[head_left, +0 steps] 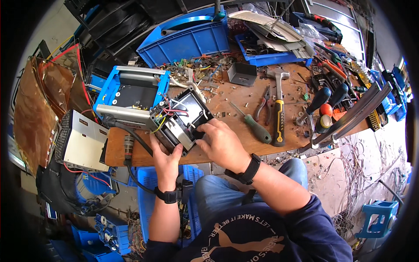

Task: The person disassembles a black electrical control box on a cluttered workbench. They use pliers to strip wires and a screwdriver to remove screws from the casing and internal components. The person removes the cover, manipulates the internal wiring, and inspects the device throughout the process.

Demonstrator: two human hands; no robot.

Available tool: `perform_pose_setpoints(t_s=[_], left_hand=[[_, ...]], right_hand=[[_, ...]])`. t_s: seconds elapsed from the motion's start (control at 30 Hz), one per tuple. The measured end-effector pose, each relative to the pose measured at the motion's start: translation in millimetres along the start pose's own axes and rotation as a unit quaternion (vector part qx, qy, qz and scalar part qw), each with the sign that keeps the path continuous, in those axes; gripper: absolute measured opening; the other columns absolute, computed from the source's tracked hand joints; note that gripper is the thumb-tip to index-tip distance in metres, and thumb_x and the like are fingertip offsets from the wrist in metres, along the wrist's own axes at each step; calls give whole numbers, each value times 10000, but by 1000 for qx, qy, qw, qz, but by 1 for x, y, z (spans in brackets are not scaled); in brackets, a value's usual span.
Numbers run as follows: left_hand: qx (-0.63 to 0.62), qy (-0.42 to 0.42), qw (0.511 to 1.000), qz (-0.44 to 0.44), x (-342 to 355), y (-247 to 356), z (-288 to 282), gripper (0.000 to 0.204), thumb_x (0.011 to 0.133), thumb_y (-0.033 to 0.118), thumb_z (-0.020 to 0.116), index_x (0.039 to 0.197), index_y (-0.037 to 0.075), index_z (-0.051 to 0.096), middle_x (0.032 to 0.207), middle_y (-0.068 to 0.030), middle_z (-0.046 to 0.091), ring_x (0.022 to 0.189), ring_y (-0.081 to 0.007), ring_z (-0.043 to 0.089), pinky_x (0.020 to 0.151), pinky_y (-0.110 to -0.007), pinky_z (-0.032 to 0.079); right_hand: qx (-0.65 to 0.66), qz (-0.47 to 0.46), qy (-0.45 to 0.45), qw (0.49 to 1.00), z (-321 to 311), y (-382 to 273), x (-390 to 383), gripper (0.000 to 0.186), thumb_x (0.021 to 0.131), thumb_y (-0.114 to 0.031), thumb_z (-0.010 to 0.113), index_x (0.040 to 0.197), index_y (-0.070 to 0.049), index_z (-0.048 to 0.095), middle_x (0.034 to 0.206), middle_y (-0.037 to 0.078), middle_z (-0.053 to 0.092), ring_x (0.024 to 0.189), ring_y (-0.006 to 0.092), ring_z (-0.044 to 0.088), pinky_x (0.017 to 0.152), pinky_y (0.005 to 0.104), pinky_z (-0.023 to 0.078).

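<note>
Electronics housing (pixel 179 131) is located at the near edge of the workbench (pixel 227 105), directly ahead of the person and between the two hands. Its sides run obliquely to the bench edge; its outline appears nearly square from above, so a long axis cannot be determined. The left hand (pixel 166 161) is at the near-left side, thumb and fingers spread around the lower corner and gripping it. The right hand (pixel 220 142) is at the near-right side, fingers bent and fingertips touching the inner edge; whether they pinch a part cannot be determined. Both hands are in contact, so neither is nearer. The blue-framed case (pixel 101 108) lies to the left; the green-handled screwdriver (pixel 258 129) lies well apart to the right.

Appearance: black frame, open face upward, pale smooth panel in the far section, silver metal block in the near section. Red, white and yellow-green wires (pixel 160 123) emerge loosely at the left.
</note>
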State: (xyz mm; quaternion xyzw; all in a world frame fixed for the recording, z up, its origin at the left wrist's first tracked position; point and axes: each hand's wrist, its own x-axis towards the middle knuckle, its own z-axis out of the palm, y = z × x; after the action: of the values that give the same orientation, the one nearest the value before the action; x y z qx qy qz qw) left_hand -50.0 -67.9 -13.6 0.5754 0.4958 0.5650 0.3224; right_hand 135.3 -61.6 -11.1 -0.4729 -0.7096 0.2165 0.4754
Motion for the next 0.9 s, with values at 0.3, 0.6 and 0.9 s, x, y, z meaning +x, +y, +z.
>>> perform_pose_setpoints(t_s=[0.3, 0.6, 0.9], left_hand=[[-33, 13, 999, -9, -19, -11, 2, 908, 792, -94, 583, 1533, 40, 74, 1360, -179, 470, 1226, -240, 492, 1047, -341, 382], [-48, -27, 998, 28, -27, -19, -3, 963, 808, 1, 665, 1543, 28, 43, 1448, -183, 375, 1307, -256, 417, 1097, -369, 329], [-128, 3, 991, -48, -39, -31, 3, 795, 853, 21, 621, 1510, 22, 173, 1450, -152, 383, 1307, -235, 405, 1098, -369, 319]], right_hand=[[3, 39, -27, 999, 5, 14, 7, 269, 790, -157, 696, 1012, -8, 675, 1018, 194, 625, 1010, 368, 573, 896, 446, 469], [-15, 13, -30, 999, 13, 18, -1, 273, 758, -109, 706, 1012, -10, 684, 1003, 181, 618, 990, 376, 559, 888, 443, 465], [-27, -20, -31, 999, 9, 17, -3, 272, 744, -91, 695, 995, 11, 677, 1033, 187, 601, 993, 379, 543, 889, 437, 462]])
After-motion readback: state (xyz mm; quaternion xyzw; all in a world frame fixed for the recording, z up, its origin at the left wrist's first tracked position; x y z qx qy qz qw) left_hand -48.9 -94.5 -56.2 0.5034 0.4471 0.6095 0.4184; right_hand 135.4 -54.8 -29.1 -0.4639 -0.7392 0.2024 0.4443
